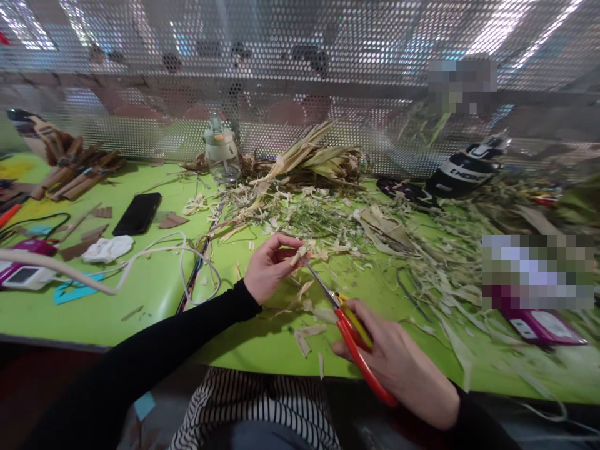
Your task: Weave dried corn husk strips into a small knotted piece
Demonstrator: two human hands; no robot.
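My left hand (272, 265) pinches a small pale piece of dried husk (299, 255) over the green table (262, 340). In my right hand (403, 357) is a pair of scissors (345, 331) with red and yellow handles. Its narrow metal blades point up and left, and their tips reach the husk piece at my left fingertips. Whether the blades are parted there is too small to tell. Below both hands lie loose husk scraps (304, 337). Shredded green and pale bits (314, 219) are heaped just beyond my fingers.
A bundle of dry husks (319, 156) lies against the perforated metal screen (281, 94). Near it stands a clear bottle (222, 150); a black bottle (464, 169) leans at right. Leftward are a phone (137, 213), a white cable (154, 249) and stick bundles (79, 169). Long shreds (450, 312) cover the right.
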